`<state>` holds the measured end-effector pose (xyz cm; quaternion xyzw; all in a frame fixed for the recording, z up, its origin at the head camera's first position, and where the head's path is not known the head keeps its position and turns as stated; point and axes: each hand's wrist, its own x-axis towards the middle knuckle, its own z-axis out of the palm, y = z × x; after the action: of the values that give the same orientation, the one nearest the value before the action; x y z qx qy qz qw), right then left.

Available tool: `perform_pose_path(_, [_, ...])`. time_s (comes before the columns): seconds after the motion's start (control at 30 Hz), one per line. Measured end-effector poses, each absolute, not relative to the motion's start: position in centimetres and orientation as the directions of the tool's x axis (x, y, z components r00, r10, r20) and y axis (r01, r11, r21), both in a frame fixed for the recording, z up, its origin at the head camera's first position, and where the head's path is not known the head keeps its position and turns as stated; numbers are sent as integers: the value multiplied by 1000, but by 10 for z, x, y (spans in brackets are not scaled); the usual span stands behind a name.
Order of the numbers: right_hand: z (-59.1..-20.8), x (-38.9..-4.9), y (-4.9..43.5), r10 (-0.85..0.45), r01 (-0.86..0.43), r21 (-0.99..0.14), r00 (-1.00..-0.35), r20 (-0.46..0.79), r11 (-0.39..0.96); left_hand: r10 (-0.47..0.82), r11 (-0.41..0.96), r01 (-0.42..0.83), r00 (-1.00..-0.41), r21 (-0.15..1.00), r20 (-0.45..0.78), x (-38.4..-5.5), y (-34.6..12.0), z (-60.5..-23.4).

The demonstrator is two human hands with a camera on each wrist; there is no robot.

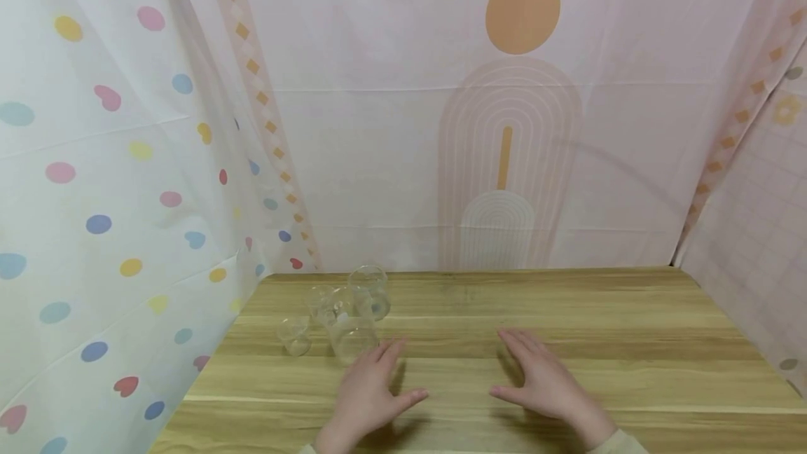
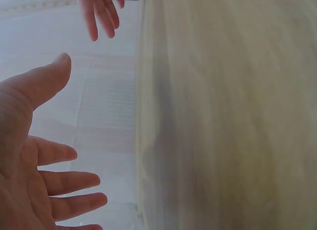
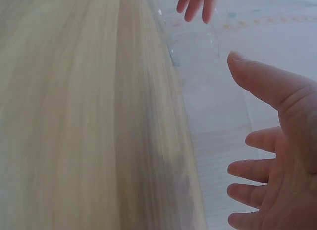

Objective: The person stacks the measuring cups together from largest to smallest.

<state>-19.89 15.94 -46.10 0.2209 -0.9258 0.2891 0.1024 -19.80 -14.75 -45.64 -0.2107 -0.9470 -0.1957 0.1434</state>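
Over the front part of the wooden table, my left hand (image 1: pixel 368 394) is held with straight fingers and thumb apart, holding nothing. Its fingertips overlap the near edge of a large clear glass beaker (image 1: pixel 353 339) in the head view; whether they touch cannot be told. My right hand (image 1: pixel 545 380) faces it across a gap, fingers also straight and nothing in them. Behind the large beaker stand more clear glass vessels: a tall one (image 1: pixel 370 293) at the back and smaller ones (image 1: pixel 320 300) beside it. A small clear glass cup (image 1: pixel 294 337) stands farthest left.
The wood-grain table (image 1: pixel 599 321) reaches back to a pale curtain (image 1: pixel 378 160) with arch patterns. A dotted curtain (image 1: pixel 126 230) hangs along the left side, and a pale checked one (image 1: pixel 756 230) along the right.
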Motion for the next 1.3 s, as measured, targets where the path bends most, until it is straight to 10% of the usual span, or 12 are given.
perform_pose_path(1.3, [-469,-211,105,-301,-441,-714,-897,325,543,68,832,201,-962,518,264,-193,-208,-439])
